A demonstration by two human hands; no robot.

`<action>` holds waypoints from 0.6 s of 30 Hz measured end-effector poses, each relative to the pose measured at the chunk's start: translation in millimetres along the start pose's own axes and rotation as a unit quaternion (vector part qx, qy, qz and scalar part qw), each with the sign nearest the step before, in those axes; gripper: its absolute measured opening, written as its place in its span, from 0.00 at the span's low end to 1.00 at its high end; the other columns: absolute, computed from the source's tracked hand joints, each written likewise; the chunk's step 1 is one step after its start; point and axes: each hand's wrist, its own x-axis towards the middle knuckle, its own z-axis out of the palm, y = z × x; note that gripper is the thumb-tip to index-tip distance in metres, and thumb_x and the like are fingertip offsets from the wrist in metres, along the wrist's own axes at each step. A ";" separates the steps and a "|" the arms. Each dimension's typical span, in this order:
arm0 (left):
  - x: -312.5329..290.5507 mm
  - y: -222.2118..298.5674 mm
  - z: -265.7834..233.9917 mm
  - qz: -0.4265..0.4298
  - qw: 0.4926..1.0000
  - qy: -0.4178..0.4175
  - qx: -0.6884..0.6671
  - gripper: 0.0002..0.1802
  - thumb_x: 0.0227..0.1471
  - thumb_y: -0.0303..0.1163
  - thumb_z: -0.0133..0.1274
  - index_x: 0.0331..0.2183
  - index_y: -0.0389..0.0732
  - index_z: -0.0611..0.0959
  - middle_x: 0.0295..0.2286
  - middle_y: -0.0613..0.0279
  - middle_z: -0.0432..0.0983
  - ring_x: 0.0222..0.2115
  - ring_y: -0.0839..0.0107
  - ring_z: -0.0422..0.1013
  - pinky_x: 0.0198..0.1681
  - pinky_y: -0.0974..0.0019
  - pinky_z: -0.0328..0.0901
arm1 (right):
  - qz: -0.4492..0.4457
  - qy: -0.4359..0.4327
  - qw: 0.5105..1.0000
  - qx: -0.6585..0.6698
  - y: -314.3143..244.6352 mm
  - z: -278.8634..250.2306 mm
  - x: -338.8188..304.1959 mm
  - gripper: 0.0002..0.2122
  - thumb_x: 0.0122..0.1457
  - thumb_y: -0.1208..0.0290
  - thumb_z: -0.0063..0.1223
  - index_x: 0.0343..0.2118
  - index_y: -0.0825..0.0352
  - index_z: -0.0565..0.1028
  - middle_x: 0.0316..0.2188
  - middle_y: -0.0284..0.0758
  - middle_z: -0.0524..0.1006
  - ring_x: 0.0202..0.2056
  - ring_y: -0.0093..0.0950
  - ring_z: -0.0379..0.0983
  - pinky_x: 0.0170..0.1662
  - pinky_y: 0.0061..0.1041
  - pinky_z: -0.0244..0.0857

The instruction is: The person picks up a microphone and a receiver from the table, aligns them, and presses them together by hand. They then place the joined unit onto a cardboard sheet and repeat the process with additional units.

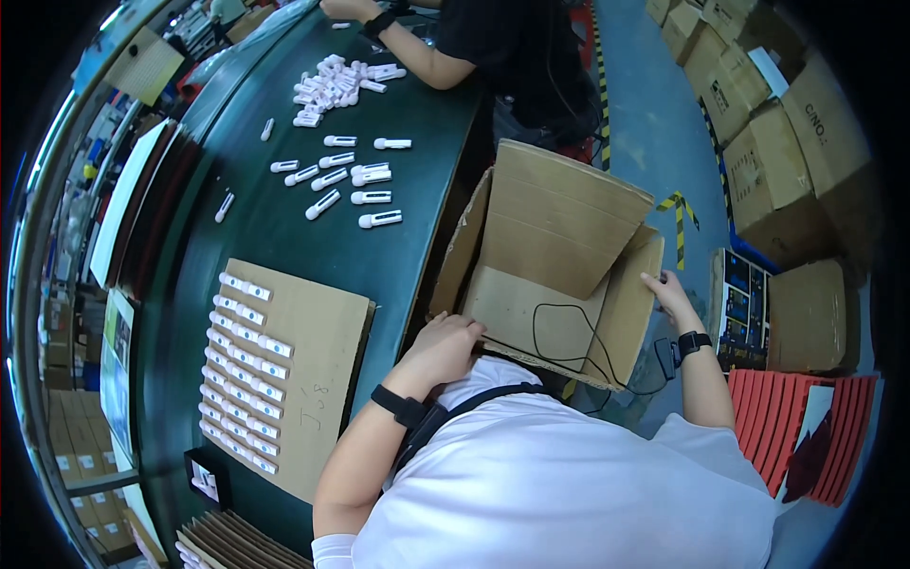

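A cardboard box (545,327) with its flaps up stands in front of my body, to the right of the table. At its near left corner my left hand (444,349) is closed over the edge. My right hand (671,299) grips the upper edge of the right-hand flap. Inside lies a thin black cable (561,305), which runs out over the near right edge towards my right wrist. Just left of my left arm, a flat cardboard sheet (327,370) on the table carries rows of small white handheld devices (245,365).
On the green table (256,228) lie scattered white devices (329,179) and a heap of them (334,87) farther off. Another person (512,57) works at the far side. Cartons (773,171) and red panels (773,417) stand on the right. A small black box (205,477) sits near left.
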 end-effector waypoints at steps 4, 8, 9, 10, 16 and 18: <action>3.3 -8.9 12.3 -0.036 0.999 -0.007 0.009 0.18 0.44 0.25 0.53 0.42 0.39 0.80 0.40 0.50 0.78 0.43 0.51 0.72 0.48 0.54 0.66 | -0.088 -0.060 0.992 0.071 43.4 8.0 44.0 0.17 0.57 0.73 0.52 0.50 0.71 0.70 0.45 0.40 0.75 0.44 0.29 0.72 0.46 0.31 0.65; 11.5 -14.9 15.2 -0.097 0.991 -0.085 0.046 0.17 0.47 0.27 0.50 0.42 0.43 0.82 0.37 0.50 0.79 0.41 0.51 0.74 0.45 0.54 0.67 | -0.125 -0.030 0.985 0.112 46.9 13.5 60.8 0.15 0.57 0.76 0.49 0.48 0.71 0.71 0.38 0.38 0.78 0.37 0.28 0.75 0.42 0.28 0.67; 11.7 -15.4 17.4 -0.107 0.989 -0.083 0.052 0.16 0.47 0.27 0.50 0.40 0.42 0.82 0.35 0.51 0.80 0.39 0.52 0.74 0.44 0.54 0.68 | -0.128 -0.027 0.985 0.116 48.4 13.6 62.7 0.15 0.57 0.76 0.49 0.48 0.71 0.71 0.38 0.38 0.78 0.37 0.28 0.75 0.42 0.28 0.67; 12.7 -16.2 18.1 -0.118 0.988 -0.080 0.059 0.14 0.47 0.27 0.49 0.38 0.42 0.83 0.33 0.51 0.80 0.37 0.52 0.75 0.43 0.54 0.69 | -0.139 -0.027 0.983 0.118 46.2 16.3 63.0 0.15 0.57 0.77 0.49 0.48 0.71 0.71 0.38 0.38 0.78 0.37 0.28 0.75 0.41 0.28 0.68; 20.5 -3.5 18.0 -0.123 0.983 -0.123 0.058 0.12 0.48 0.28 0.48 0.34 0.42 0.84 0.31 0.52 0.81 0.34 0.52 0.77 0.37 0.53 0.71 | -0.178 -0.041 0.979 0.090 36.2 4.7 70.4 0.15 0.55 0.80 0.49 0.47 0.72 0.71 0.38 0.39 0.78 0.38 0.27 0.75 0.41 0.29 0.68; 23.7 1.4 16.6 -0.134 0.978 -0.148 0.066 0.12 0.49 0.29 0.49 0.34 0.43 0.84 0.31 0.52 0.81 0.34 0.52 0.77 0.37 0.53 0.71 | -0.207 -0.034 0.977 0.028 31.1 -5.9 74.3 0.16 0.54 0.80 0.50 0.47 0.72 0.71 0.38 0.40 0.79 0.39 0.28 0.75 0.42 0.29 0.68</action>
